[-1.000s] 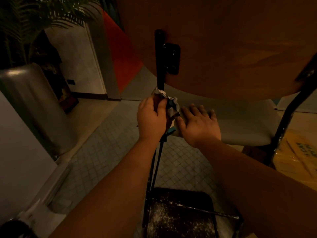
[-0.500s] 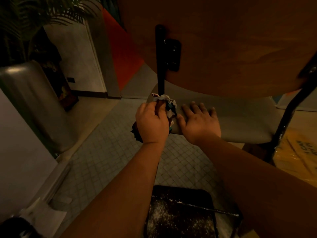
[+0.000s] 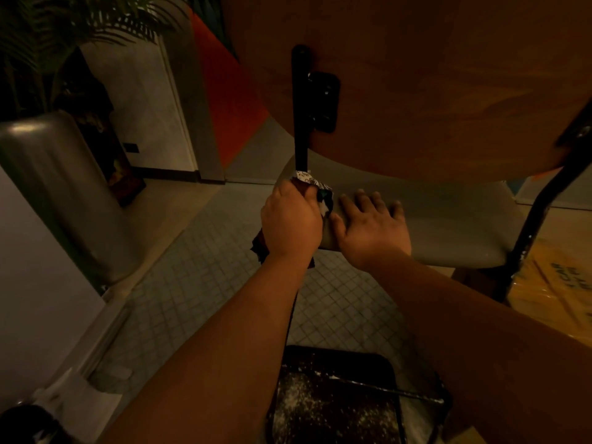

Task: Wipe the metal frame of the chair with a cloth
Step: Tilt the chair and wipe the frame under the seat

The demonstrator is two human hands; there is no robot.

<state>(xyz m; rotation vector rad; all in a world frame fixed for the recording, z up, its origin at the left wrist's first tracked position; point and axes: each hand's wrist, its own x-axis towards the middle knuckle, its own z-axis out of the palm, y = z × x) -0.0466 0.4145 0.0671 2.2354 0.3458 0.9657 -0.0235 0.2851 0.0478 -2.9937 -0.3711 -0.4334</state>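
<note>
A chair with a wooden backrest [image 3: 432, 75] and a pale seat [image 3: 455, 225] fills the upper right. Its black metal frame tube [image 3: 300, 116] runs down the back on the left, beside a black bracket [image 3: 323, 100]. My left hand [image 3: 293, 222] grips a patterned cloth [image 3: 312, 182] wrapped round that tube just below the backrest. My right hand [image 3: 371, 225] lies flat on the seat with its fingers spread. A second black frame leg [image 3: 541, 213] descends at the right.
A tall grey planter [image 3: 61, 193] with a palm stands at the left. The floor has small grey tiles [image 3: 198, 277]. A dark speckled tray-like surface [image 3: 333, 402] lies below my arms. A yellow sign [image 3: 557, 290] sits at the right.
My left hand with the cloth has shifted slightly along the frame tube, dipping and coming back up. My right hand has stayed flat on the seat.
</note>
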